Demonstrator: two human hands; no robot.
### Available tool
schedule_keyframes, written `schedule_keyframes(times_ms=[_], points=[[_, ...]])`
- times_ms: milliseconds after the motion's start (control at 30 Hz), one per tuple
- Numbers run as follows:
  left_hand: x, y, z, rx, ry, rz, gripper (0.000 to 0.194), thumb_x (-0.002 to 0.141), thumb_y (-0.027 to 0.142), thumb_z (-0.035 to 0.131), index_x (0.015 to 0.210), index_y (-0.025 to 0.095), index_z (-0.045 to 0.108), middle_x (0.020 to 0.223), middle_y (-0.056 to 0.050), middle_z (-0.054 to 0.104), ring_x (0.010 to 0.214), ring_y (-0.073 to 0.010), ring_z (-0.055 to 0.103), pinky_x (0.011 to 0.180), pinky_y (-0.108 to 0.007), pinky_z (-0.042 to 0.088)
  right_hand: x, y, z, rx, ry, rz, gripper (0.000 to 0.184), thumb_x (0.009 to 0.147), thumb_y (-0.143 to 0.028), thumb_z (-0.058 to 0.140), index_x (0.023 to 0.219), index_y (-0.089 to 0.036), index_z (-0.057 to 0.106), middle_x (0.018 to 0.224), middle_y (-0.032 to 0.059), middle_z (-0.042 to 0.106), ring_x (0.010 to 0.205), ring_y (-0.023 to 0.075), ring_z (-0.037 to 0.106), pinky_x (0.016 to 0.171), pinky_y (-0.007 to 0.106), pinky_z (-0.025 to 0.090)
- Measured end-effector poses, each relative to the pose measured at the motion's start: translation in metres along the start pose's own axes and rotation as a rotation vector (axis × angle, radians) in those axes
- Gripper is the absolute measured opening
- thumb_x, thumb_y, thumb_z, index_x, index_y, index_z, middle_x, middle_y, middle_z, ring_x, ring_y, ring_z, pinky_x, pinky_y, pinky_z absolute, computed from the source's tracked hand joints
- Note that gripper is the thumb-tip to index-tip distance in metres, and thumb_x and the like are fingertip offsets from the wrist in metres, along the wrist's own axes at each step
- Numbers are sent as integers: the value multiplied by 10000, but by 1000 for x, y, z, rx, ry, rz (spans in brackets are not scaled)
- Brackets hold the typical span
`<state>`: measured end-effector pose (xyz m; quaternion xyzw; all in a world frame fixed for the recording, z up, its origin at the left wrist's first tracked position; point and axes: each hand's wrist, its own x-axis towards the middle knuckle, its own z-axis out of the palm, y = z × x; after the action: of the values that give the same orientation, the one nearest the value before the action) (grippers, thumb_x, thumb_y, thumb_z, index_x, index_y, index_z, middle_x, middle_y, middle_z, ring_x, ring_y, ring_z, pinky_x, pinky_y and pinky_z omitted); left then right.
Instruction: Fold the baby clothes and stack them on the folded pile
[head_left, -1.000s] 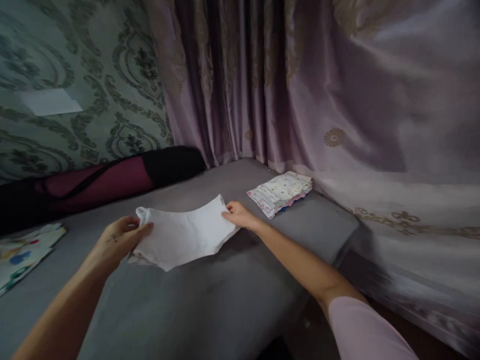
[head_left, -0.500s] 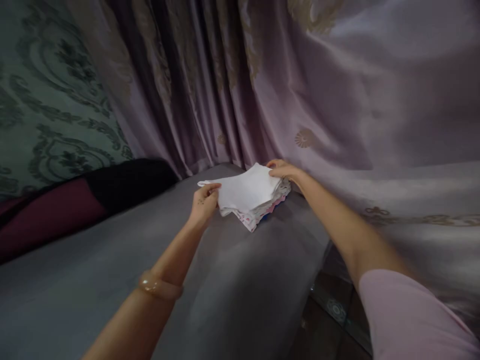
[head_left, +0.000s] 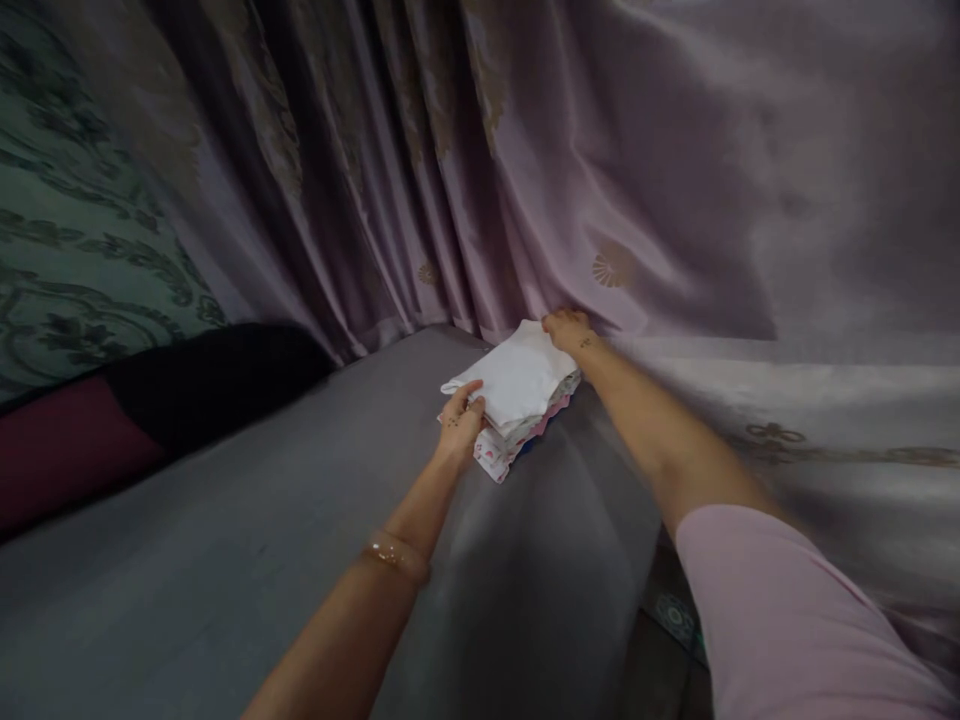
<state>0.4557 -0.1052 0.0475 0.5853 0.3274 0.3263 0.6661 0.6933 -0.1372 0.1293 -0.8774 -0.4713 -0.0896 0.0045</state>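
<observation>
A white garment (head_left: 521, 372) lies flat on top of a small stack of folded clothes (head_left: 496, 458). White cloth with pink prints, pink cloth and a bit of blue show along the stack's lower edges. At the near left edge, my left hand (head_left: 460, 425) pinches the white garment between thumb and fingers. My right hand (head_left: 570, 332) grips its far right corner, fingers curled over the edge; the fingertips are partly hidden. Both hands are closed, and the stack rests on the grey sheet.
The grey-covered bed (head_left: 300, 540) spreads under the stack and ends at an edge on the right, above a patterned floor (head_left: 675, 615). Behind hangs a shiny mauve curtain (head_left: 660, 180). A black and maroon bolster-like thing (head_left: 217, 385) lies along the green patterned wall (head_left: 67, 230).
My left hand has moved right and slightly down, bringing the garment's left end closer over the stack. My right hand has shifted a little and now curls over the far corner.
</observation>
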Motion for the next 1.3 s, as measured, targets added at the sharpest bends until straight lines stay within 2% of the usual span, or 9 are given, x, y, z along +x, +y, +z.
schedule_keyframes(times_ms=[233, 433, 567, 633, 833, 967, 1067, 1133, 1300], points=[[-3, -20, -4, -54, -11, -60, 428, 799, 128, 601, 1220, 94, 536, 749, -16, 597, 653, -118, 604, 701, -259, 536, -11, 11, 46, -69, -20, -1, 370, 906, -111, 366, 1134, -120, 656, 1248, 180, 577, 1202, 284, 458, 994, 422, 312], [-3, -22, -5, -13, 23, -41, 466, 770, 115, 612, 1230, 78, 551, 671, 6, 592, 594, -106, 581, 649, -218, 497, -1, -7, 54, -1, 10, 0, 457, 965, -295, 272, 1336, -180, 514, 1407, 128, 464, 1294, 272, 377, 1043, 429, 278], [-8, -27, -3, -18, 31, -43, 501, 766, 134, 619, 1260, 85, 545, 616, 26, 574, 537, -90, 538, 575, -191, 454, -5, -19, 64, 175, -148, 140, 554, 969, -442, 143, 1371, -247, 472, 1460, 88, 420, 1330, 332, 329, 1054, 593, 212], [-10, -29, -2, -25, 53, -53, 506, 758, 149, 636, 1255, 95, 556, 599, 34, 560, 515, -85, 520, 543, -185, 436, -7, -18, 68, 206, -202, 174, 576, 965, -448, 116, 1392, -250, 448, 1458, 89, 427, 1320, 337, 357, 1049, 612, 218], [-13, -21, 2, -58, 89, -93, 478, 755, 114, 635, 1229, 101, 573, 746, -12, 625, 591, -91, 576, 608, -192, 480, -8, -12, 54, 223, -224, 161, 615, 947, -536, 128, 1472, -277, 318, 1538, 59, 305, 1398, 310, 250, 1095, 574, 194], [-21, -16, -8, -120, 76, -60, 455, 746, 126, 653, 1194, 115, 578, 1078, -100, 629, 749, -119, 640, 717, -239, 529, -26, -39, 45, 224, -106, 108, 650, 944, -562, 116, 1485, -246, 291, 1564, 96, 224, 1424, 350, 134, 1088, 622, 145], [-33, -20, -34, -59, 84, -13, 429, 752, 175, 653, 1172, 124, 583, 1237, -136, 573, 819, -142, 653, 759, -279, 544, -49, -65, 53, 197, -88, -13, 667, 935, -598, 111, 1481, -262, 295, 1570, 89, 202, 1424, 352, 116, 1082, 642, 118], [-46, -24, -64, 70, 103, 11, 418, 771, 205, 613, 1180, 127, 574, 1251, -144, 576, 866, -162, 655, 785, -301, 544, -60, -75, 60, 165, -77, -43, 651, 941, -582, 120, 1476, -261, 304, 1562, 89, 221, 1416, 343, 146, 1082, 645, 100], [-108, -28, -184, 559, 176, 92, 420, 783, 344, 522, 1151, 151, 582, 1099, -120, 659, 963, -223, 647, 866, -370, 523, -64, -78, 56, 181, -120, -36, 631, 950, -551, 145, 1474, -240, 309, 1559, 109, 227, 1416, 342, 167, 1084, 645, 103]])
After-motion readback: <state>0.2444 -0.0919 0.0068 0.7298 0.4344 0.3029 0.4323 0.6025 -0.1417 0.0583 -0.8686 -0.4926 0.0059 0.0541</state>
